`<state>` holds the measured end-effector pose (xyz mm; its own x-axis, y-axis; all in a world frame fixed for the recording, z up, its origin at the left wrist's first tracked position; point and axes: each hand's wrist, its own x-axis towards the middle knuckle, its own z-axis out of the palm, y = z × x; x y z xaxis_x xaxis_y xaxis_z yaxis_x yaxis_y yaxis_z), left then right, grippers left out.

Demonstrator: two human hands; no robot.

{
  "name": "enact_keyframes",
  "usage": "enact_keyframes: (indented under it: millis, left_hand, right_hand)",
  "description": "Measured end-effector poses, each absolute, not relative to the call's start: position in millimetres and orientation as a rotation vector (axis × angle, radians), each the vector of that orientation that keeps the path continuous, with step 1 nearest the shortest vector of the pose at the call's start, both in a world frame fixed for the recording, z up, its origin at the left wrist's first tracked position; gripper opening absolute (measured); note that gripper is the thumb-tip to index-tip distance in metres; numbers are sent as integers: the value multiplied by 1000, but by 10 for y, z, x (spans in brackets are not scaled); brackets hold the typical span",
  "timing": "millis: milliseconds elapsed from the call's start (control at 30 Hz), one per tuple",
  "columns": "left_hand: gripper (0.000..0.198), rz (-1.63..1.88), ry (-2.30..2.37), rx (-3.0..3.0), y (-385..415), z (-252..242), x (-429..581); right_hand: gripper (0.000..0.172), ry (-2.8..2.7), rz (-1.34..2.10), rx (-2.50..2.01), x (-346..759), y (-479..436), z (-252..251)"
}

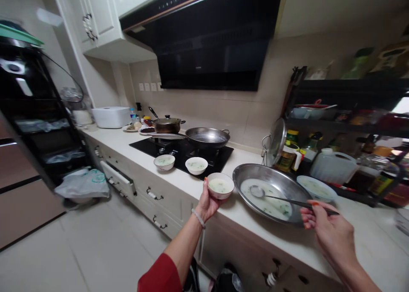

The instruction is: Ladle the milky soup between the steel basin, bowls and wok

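Note:
My left hand [209, 200] is closed around the side of a small bowl [221, 186] filled with pale soup flecked with green, held at the counter's front edge. In my right hand [332, 228] is the dark handle of a ladle [258, 192]. The ladle's round head rests in a large metal basin [244, 173] of the same whitish soup with green bits. Left of the held bowl stand two more filled bowls: a white bowl [196, 166] on the cooktop's edge and a patterned bowl [164, 162] beside it.
A wok [207, 137] and a lidded pot [167, 124] stand on the black cooktop [143, 145]. Right of the basin sit a bowl of soup [317, 188] and a rack [338, 85] crowded with bottles. A drawer [116, 177] juts out below the counter at left.

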<state>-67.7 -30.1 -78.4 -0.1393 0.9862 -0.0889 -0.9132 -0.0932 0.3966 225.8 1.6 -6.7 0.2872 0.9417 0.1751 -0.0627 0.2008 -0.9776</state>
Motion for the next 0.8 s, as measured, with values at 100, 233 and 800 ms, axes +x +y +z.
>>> enact_keyframes:
  millis: [100,233,800]
  left_hand:
    - [72,1667,407,245,-283,-820,-689]
    - [71,1656,424,255,-293,-809,-693]
    - [66,1669,471,228,-332,-732,-673]
  right_hand:
    - [39,-1002,925,-1126,2262,24,-73]
    - [34,-977,954,-1118,2260,26,-55]
    - [38,-977,951,-1028,2228,-23,98]
